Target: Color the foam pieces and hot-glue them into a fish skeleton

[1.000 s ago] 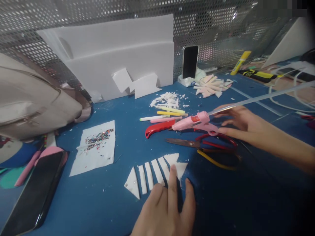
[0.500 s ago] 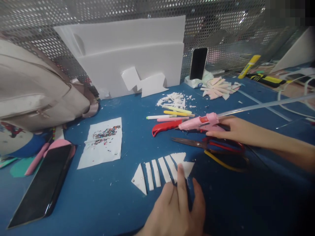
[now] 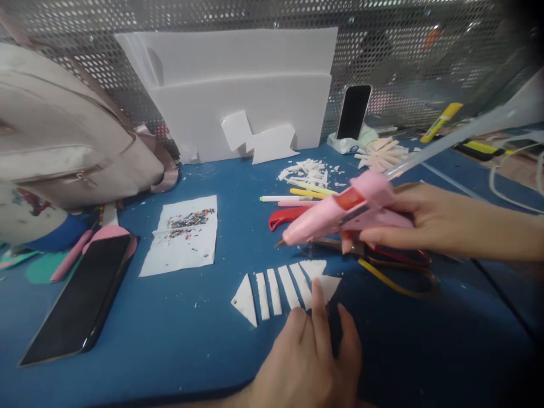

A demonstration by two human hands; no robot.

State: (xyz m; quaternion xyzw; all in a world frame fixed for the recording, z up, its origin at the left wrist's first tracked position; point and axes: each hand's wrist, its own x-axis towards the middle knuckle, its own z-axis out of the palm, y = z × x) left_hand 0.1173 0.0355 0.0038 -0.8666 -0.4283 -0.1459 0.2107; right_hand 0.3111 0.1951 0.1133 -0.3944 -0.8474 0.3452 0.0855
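My right hand [image 3: 429,221] is wrapped round a pink hot glue gun [image 3: 327,218], its nozzle pointing down and left above the table. A clear glue stick [image 3: 442,144] sticks out of its back. My left hand [image 3: 308,357] rests at the front with fingers apart, the index fingertip on a white fish-tail piece [image 3: 330,288]. To the left of that piece, several white strips [image 3: 275,292] and a triangular head piece [image 3: 245,300] with a small hole lie in a fishbone shape. Partly hidden under the gun are scissors [image 3: 385,279] and a red-handled tool [image 3: 283,217].
Several pens [image 3: 276,199] lie near white scraps [image 3: 308,170]. A paper sheet [image 3: 199,252] with colourful bits and a black phone [image 3: 80,300] are at left, by a bag [image 3: 76,153]. White boards [image 3: 242,56] and a propped phone [image 3: 354,111] stand behind.
My right hand has lifted the glue gun off the tools and brought it nearer, with its nozzle tilted down. My left hand stays on the tail piece. The view has shifted slightly.
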